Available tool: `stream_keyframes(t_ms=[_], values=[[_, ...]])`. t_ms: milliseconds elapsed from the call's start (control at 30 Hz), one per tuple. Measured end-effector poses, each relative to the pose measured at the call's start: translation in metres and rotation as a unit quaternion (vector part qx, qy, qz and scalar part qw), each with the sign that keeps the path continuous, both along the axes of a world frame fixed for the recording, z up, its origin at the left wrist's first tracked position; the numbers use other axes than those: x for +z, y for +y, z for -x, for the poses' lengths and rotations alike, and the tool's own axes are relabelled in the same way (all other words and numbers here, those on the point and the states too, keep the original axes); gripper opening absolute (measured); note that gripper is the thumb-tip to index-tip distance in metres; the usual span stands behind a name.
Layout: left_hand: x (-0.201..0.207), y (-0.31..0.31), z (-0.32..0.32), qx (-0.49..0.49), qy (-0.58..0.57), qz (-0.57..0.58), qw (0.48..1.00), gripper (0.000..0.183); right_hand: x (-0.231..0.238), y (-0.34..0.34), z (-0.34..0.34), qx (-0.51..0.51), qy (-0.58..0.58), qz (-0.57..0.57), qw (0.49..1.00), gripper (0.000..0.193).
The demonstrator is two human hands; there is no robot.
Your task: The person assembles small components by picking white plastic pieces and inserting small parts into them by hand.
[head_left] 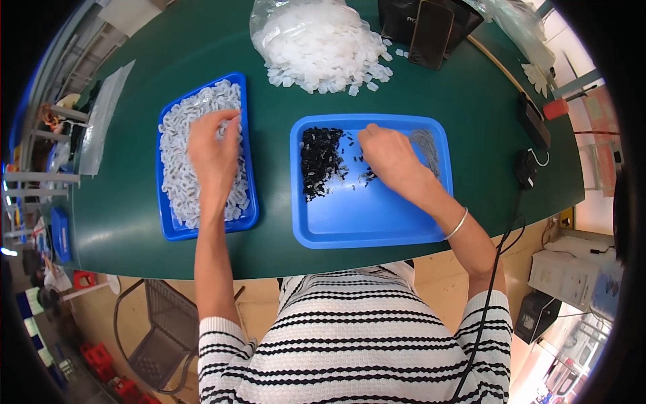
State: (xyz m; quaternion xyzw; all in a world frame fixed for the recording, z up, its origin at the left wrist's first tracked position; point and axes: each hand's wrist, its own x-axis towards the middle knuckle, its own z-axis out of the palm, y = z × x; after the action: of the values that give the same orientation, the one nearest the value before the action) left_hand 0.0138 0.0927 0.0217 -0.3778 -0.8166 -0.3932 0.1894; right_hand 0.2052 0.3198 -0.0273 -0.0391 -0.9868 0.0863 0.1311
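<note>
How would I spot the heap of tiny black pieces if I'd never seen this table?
On the dark green table, find the light-blue rectangular plastic tray under the person's right hand. Along its left side lies the heap of tiny black pieces. Its solid black colour sets it apart from the thin grey pile at the tray's right end.

A lane of green worktop (273,178) parts the dark-blue tray (252,205) from the light-blue tray (370,241); heaped translucent plastic tabs (323,57) partly block its far end.
</note>
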Motion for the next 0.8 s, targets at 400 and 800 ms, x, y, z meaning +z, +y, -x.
stream_keyframes(t_ms=[400, 800], values=[[-0.064, 0.100, 0.080, -0.003, 0.090, 0.166, 0.982, 0.011, 0.025, -0.006, -0.053, -0.103, 0.011, 0.539, 0.836, 0.006], [-0.011, 0.066, -0.097, -0.201, -0.507, -0.063, 0.836, 0.014, 0.034, -0.028, -0.052, -0.087, 0.189, 0.685, 0.698, 0.002]])
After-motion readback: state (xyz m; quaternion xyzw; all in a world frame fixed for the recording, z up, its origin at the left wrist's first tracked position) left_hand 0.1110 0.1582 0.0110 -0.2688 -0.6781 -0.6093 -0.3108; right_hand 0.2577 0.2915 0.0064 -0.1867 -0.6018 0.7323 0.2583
